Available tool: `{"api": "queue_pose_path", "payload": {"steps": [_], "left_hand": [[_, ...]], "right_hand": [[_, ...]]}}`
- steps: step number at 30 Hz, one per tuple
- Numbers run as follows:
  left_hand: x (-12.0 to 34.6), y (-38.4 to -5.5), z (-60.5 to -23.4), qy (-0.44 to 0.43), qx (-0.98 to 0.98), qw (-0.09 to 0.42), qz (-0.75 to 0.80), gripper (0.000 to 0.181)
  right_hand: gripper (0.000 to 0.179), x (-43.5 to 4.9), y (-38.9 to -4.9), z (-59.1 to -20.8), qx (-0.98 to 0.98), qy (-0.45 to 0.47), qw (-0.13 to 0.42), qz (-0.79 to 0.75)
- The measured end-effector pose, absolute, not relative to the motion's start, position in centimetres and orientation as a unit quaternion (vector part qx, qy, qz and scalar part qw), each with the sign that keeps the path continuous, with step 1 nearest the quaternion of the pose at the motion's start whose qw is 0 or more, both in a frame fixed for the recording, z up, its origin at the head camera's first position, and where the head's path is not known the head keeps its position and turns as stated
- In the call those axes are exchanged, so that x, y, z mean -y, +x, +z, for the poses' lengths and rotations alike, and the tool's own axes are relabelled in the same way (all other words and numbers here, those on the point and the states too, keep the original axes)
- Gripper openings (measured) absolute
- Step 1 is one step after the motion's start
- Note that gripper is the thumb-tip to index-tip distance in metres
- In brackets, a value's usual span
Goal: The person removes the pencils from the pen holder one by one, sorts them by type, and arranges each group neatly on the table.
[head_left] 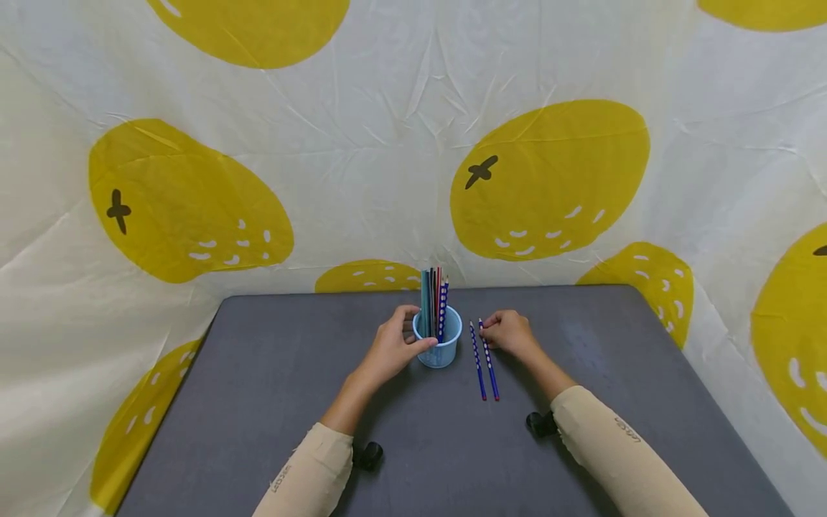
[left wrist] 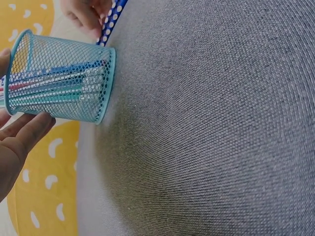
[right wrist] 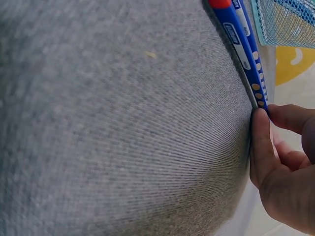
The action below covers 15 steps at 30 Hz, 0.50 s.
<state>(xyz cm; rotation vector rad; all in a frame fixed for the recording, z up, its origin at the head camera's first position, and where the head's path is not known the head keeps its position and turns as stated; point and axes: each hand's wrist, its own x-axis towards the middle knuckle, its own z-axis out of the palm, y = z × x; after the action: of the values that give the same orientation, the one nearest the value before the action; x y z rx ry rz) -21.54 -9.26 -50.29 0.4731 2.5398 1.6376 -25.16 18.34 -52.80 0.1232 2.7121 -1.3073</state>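
By the left hand, the rim of an upright light-blue mesh cup is held between thumb and fingers. Inside, teal, black, red and dotted blue pencils are gathered. Just right of it, a slim blue pencil, pale-dotted and red-ended, is laid on the grey table; beside it, a matching pencil is pinched near its tip by the right hand.
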Motion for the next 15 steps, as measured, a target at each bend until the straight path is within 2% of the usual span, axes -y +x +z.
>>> {"api": "queue_pose_path", "payload": {"steps": [15], "left_hand": [[9.18, -21.69, -50.56, 0.165, -0.826, 0.033, 0.538, 0.07]], "right_hand": [[0.016, -18.24, -25.24, -53.12, -0.916, 0.024, 0.04, -0.398]]}}
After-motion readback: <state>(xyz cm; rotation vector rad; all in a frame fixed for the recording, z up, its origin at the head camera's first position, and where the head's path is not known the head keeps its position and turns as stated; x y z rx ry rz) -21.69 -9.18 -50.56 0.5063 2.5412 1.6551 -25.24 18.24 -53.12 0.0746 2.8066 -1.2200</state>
